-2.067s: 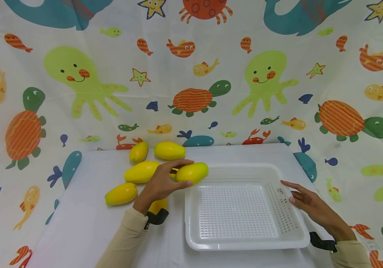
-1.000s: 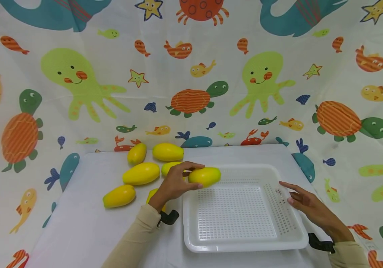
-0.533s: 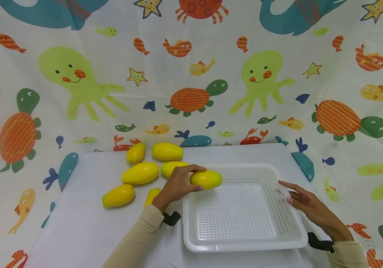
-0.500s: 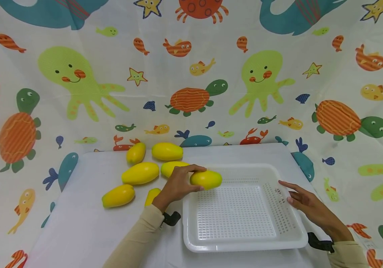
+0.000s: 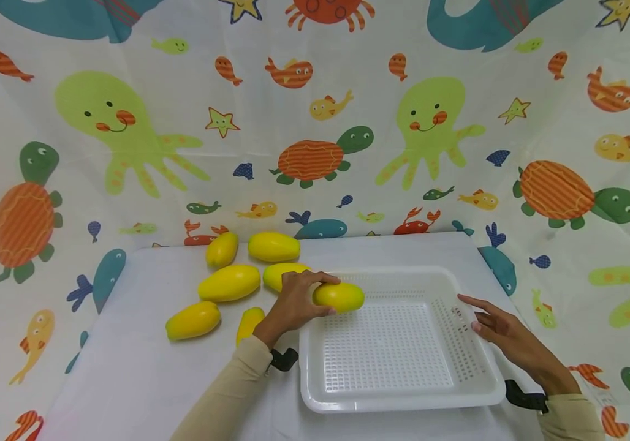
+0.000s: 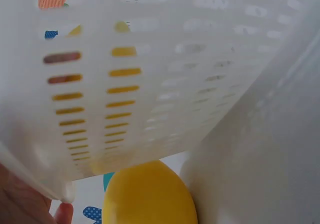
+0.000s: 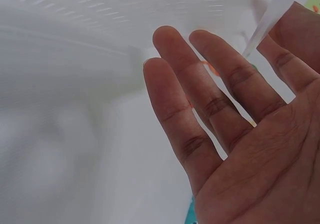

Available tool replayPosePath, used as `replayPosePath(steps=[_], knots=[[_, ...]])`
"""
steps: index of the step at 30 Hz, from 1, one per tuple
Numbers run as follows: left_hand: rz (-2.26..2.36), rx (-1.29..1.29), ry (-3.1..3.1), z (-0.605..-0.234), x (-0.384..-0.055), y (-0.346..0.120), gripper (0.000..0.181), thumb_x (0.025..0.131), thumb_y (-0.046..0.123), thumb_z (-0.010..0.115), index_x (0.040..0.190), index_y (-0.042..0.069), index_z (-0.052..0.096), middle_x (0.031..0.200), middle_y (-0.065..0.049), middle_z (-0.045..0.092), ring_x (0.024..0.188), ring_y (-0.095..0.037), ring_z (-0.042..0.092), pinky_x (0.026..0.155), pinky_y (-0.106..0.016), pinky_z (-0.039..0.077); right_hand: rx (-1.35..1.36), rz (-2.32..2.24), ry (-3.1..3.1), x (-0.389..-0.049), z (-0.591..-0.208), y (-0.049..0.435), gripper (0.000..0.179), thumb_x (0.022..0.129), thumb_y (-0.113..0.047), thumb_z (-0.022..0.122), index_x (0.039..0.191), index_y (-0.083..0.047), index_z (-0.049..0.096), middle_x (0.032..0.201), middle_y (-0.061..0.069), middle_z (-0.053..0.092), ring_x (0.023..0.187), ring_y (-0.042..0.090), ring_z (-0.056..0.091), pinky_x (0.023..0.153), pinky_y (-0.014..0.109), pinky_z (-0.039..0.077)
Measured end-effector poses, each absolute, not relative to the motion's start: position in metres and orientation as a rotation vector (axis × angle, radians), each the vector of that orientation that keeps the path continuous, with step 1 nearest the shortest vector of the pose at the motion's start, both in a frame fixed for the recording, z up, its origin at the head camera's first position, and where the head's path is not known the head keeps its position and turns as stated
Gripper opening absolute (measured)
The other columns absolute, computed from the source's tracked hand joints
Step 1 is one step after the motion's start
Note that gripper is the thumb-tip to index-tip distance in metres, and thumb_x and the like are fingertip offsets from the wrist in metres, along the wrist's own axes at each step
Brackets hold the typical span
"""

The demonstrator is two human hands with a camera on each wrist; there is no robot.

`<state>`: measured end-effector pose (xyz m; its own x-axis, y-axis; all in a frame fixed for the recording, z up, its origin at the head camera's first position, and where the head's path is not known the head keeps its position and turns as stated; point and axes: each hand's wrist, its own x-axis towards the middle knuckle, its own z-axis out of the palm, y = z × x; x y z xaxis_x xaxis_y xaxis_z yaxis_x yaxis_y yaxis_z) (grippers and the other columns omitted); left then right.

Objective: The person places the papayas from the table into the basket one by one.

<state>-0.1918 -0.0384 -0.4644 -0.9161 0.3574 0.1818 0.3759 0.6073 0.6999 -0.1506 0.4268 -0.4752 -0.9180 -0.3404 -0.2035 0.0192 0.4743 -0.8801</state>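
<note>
My left hand (image 5: 293, 303) grips a yellow papaya (image 5: 339, 297), fingers over its far side and thumb on its near side. The fruit is over the left end of a white plastic basket (image 5: 398, 402) with slotted walls. In the left wrist view, the basket wall (image 6: 165, 129) fills much of the frame, with a papaya (image 6: 150, 196) below and part of the hand at lower left. My right hand (image 5: 519, 343) rests at the basket's right rim, fingers extended and holding nothing. The right wrist view shows three of its fingers (image 7: 200, 84) straight and spread beside the basket wall.
Several more papayas lie on the white-covered table (image 5: 127, 367) left of the basket: one papaya (image 5: 193, 320) nearest the left, another papaya (image 5: 273, 246) at the back. One papaya (image 5: 250, 323) is partly behind the left wrist. A sea-animal printed curtain (image 5: 315, 92) hangs behind the table.
My left hand has carried the papaya rightward over the basket's left end, then stayed nearly still over the last half second. The right hand has kept its place at the rim.
</note>
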Motion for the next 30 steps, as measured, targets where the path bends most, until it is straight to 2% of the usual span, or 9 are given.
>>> replayPosePath(steps=[8,14,20,25,30], knots=[[-1.074,-0.675,-2.834,-0.463,-0.194,-0.034,0.057,0.082,0.029,0.094,0.134,0.021,0.072,0.138,0.005,0.074,0.128,-0.024,0.065,0.115,-0.054,0.029,-0.263,-1.429,2.371,-0.152,-0.474,0.426,0.063,0.112,-0.026,0.054,0.17,-0.024,0.028,0.165,0.029,0.041,0.119,0.008,0.071,0.094,0.044,0.064],[-0.993,-0.665,-2.902,-0.458,-0.195,-0.028,0.055,0.081,0.025,0.095,0.132,0.02,0.074,0.134,0.003,0.076,0.127,-0.024,0.067,0.121,-0.056,0.027,-0.296,-1.439,2.368,-0.153,-0.476,0.428,0.061,0.113,-0.023,0.053,0.169,-0.024,0.029,0.163,0.017,0.049,0.119,0.008,0.071,0.095,0.042,0.064],[-0.774,-0.688,-2.983,-0.454,-0.196,-0.019,0.055,0.079,0.028,0.096,0.129,0.02,0.075,0.129,0.004,0.078,0.125,-0.023,0.069,0.123,-0.055,0.029,-0.271,-1.425,2.377,-0.151,-0.474,0.428,0.062,0.113,-0.026,0.053,0.17,-0.025,0.028,0.164,0.029,0.042,0.118,0.006,0.071,0.094,0.041,0.064],[-0.572,-0.681,-3.004,-0.457,-0.195,-0.011,0.055,0.076,0.033,0.098,0.125,0.022,0.076,0.125,0.006,0.079,0.119,-0.02,0.071,0.123,-0.056,0.03,-0.261,-1.42,2.382,-0.15,-0.474,0.429,0.063,0.113,-0.027,0.053,0.17,-0.026,0.027,0.164,0.029,0.042,0.119,0.01,0.071,0.093,0.043,0.065],[-0.507,-0.668,-2.994,-0.46,-0.194,-0.007,0.056,0.074,0.035,0.099,0.123,0.022,0.076,0.124,0.005,0.079,0.117,-0.019,0.071,0.124,-0.056,0.031,-0.279,-1.436,2.377,-0.15,-0.477,0.429,0.062,0.113,-0.025,0.053,0.17,-0.024,0.028,0.163,0.032,0.042,0.117,0.008,0.071,0.092,0.041,0.065]])
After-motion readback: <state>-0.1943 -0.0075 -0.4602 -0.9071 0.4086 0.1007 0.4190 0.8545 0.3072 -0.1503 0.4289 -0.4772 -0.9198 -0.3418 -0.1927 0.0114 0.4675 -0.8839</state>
